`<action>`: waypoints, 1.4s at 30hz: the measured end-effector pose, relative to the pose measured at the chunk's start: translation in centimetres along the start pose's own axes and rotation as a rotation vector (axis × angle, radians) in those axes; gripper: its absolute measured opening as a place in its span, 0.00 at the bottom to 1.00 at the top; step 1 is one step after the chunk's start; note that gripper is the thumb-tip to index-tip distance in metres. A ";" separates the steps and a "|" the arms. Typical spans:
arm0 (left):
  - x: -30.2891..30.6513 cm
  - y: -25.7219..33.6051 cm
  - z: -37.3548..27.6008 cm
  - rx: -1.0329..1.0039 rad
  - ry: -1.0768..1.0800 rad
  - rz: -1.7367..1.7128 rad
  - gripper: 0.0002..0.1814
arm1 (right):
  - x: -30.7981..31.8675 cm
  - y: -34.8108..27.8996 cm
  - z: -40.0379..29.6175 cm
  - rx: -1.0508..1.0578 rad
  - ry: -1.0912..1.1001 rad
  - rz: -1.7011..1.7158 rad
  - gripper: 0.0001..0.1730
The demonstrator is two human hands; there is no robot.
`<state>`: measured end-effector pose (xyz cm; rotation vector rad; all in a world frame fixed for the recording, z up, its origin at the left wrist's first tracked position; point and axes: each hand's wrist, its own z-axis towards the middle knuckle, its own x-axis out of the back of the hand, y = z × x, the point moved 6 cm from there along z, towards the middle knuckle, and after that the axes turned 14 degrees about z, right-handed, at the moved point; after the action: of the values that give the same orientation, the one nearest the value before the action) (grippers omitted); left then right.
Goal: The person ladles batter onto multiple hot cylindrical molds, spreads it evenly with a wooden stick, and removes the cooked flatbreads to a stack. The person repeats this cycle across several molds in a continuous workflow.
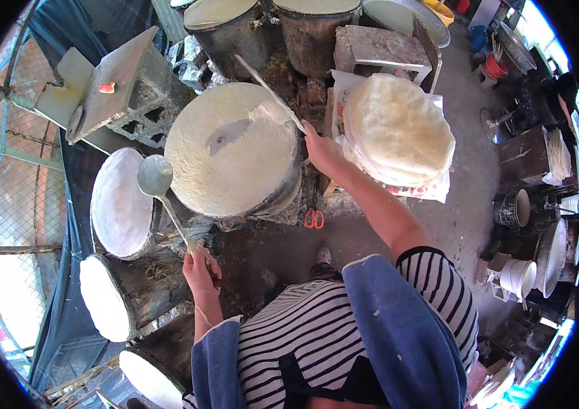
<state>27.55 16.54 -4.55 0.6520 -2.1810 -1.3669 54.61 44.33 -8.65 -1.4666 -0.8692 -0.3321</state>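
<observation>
My left hand (201, 271) grips the handle of a metal ladle (155, 175), its bowl beside the left rim of a large round drum-shaped stove (289, 191). A thin pale sheet of batter (238, 176) covers most of the stove's flat top. Near its middle is a bare grey patch (221, 138), and the sheet looks torn and wrinkled beyond that. My right hand (324, 151) grasps a long thin stick (261, 82), which slants across the far right of the top. To the right of this hand rests a stack of thin round sheets (399, 128).
Red-handled scissors (314, 219) are by the stove's near side. More round-topped drums, one white-topped (121, 202), line the left; others (315, 46) stand at the back. A concrete block (151, 107) supports a tilted board (115, 89). A white bucket (517, 275) is far right.
</observation>
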 end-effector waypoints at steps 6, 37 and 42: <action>-0.9 0.2 0.0 -0.009 -0.042 -0.014 0.11 | 0.1 -0.7 -4.0 0.055 -0.052 -0.044 0.25; 1.6 -0.6 1.3 -0.003 -0.168 -0.010 0.09 | -6.1 -6.3 -4.0 0.311 -0.109 -0.246 0.27; 1.2 0.5 2.5 -0.076 -0.138 0.083 0.08 | -7.0 -7.1 -2.8 0.283 -0.105 -0.286 0.30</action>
<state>25.05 17.69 -4.90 0.4464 -2.2232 -1.4815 45.96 38.67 -7.93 -1.1067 -1.1652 -0.3307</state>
